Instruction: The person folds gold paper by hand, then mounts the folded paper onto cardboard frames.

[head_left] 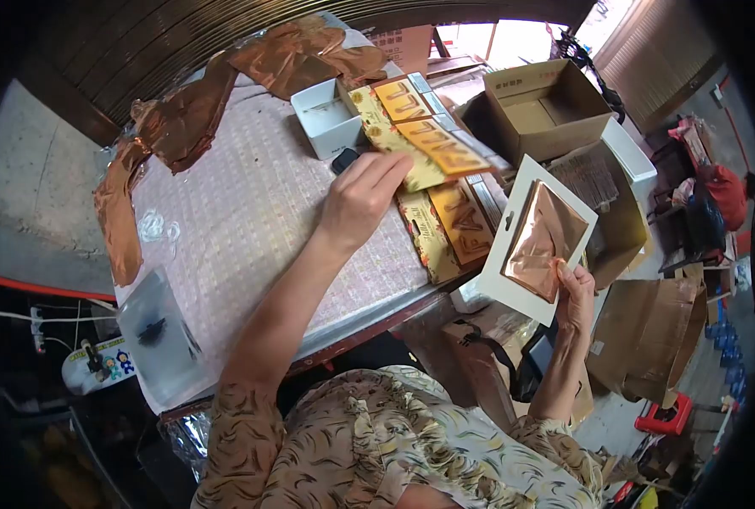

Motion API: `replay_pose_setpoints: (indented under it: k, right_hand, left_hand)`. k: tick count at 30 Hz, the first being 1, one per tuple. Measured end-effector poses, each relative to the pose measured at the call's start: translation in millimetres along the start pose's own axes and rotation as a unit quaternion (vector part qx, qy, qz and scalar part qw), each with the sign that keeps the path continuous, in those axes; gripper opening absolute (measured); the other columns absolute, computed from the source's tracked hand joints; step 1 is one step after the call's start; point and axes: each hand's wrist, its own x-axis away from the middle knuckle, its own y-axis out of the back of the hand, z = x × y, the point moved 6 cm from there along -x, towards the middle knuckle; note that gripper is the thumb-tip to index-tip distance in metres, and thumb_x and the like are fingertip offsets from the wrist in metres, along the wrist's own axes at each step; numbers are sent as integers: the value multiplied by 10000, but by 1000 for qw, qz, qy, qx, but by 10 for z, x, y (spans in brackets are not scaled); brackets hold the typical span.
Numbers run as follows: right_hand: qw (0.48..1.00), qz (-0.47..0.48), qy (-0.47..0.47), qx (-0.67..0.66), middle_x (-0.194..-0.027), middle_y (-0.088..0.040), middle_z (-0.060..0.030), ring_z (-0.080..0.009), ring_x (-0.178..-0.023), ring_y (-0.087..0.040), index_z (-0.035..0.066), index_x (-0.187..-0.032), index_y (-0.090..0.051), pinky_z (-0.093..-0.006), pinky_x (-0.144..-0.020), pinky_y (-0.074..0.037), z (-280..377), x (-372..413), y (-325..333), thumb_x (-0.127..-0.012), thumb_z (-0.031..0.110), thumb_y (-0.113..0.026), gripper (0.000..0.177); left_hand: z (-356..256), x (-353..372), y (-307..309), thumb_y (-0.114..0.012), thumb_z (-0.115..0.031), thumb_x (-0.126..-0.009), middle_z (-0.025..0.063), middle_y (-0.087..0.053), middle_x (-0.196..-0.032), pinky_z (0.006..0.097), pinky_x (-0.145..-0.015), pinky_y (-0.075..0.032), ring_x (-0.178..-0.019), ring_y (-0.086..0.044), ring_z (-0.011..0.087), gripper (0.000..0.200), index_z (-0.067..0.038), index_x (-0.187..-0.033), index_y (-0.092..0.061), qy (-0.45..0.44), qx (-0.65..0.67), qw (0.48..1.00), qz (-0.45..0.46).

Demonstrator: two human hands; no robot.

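Note:
My left hand [364,199] pinches the edge of a yellow printed card package [449,148] with orange letters, tilted over the table's right side. Beneath and beside it lie more such packages [458,225], partly overlapped. In my right hand [574,293] is a white card [494,284] with a hang hole and a shiny copper foil packet [547,237] on its face, held beyond the table's right edge. A white open box [327,119] stands just behind my left hand, next to a small black object [344,160].
Copper foil pieces [178,119] line the table's back and left edges. White string [157,226] and clear plastic bags [161,339] lie at left. Open cardboard boxes [547,106] stand at right; another carton [644,339] is on the floor near a red stool [665,416].

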Motion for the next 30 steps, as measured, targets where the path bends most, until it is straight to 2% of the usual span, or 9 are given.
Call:
replay_pose_setpoints:
  k: [7, 14, 16, 18, 19, 21, 22, 27, 30]
  right_hand:
    - [999, -7, 22, 27, -859, -688, 4, -62, -721, -584, -26, -1038, -723, -210, -663, -429, -47, -120, -68, -934, 164, -753, 219]
    - [998, 65, 5, 17, -843, -697, -8, -70, -708, -592, -24, -1031, -737, -221, -652, -440, -183, -254, -154, -953, 128, -734, 171]
    - [999, 51, -5, 9, -912, -730, -35, -83, -784, -636, -31, -1030, -736, -227, -739, -478, -216, -267, -331, -952, 120, -736, 170]
    - [997, 77, -7, 19, -935, -735, -42, -87, -801, -641, -35, -1031, -734, -231, -759, -482, -294, -346, -450, -949, 116, -739, 172]
    - [995, 97, -6, 31, -958, -740, -49, -91, -818, -645, -40, -1033, -733, -235, -778, -487, -327, -368, -521, -947, 111, -741, 174]
    - [994, 103, -9, 24, -964, -730, -49, -89, -830, -635, -44, -1017, -731, -237, -789, -481, -256, -328, -865, -935, 116, -746, 180]
    - [991, 109, -9, 71, -893, -694, -12, -65, -757, -587, -27, -990, -725, -226, -701, -435, -181, -283, -1087, -945, 127, -727, 161]
    - [965, 121, -77, 221, -823, -659, 13, -60, -698, -556, -16, -895, -708, -228, -633, -406, -353, -352, -1471, -949, 123, -703, 149]
    - [981, 175, -47, 69, -910, -724, -56, -106, -765, -641, -44, -959, -731, -255, -703, -496, -582, -291, -1795, -939, 76, -717, 123]
  left_hand:
    - [8, -395, -161, -619, -27, -834, 104, -696, -1136, 311, -825, -602, -1030, -676, 242, 327, -1, -1155, -673, -44, -27, 996, -78]
    - [348, -14, -120, -632, -30, -843, 86, -660, -1235, 363, -878, -573, -1087, -638, 233, 439, -79, -1279, -637, 124, -98, 986, 44]
    - [139, 217, 167, -658, -76, -889, 144, -689, -1074, 356, -845, -585, -984, -674, 262, 268, -33, -1152, -673, 154, -33, 985, 74]
    - [-273, 312, 860, -698, -127, -904, 138, -717, -1049, 362, -750, -608, -865, -711, 260, 228, -63, -1122, -718, 115, 231, 965, 36]
    - [-457, 361, 1282, -713, -168, -907, 102, -744, -948, 363, -654, -605, -773, -723, 255, 137, -75, -1003, -746, 247, 363, 892, 107]
    - [-822, 770, 2068, -714, -258, -900, 47, -746, -842, 311, -551, -522, -760, -715, 191, 127, -136, -865, -731, 33, 257, 965, -44]
    - [-919, 846, 2204, -714, -258, -900, 47, -746, -842, 311, -551, -522, -760, -715, 191, 127, -136, -865, -731, 29, 262, 964, -38]
    - [-1653, 913, 3348, -661, -236, -982, 41, -612, -623, 294, -496, -417, -554, -619, 165, 132, -104, -989, -651, -318, 327, 841, -290]
    - [-1772, 1006, 3368, -576, -110, -990, 43, -571, -601, 286, -452, -377, -504, -584, 154, 301, -78, -693, -612, -315, 312, 864, -237]
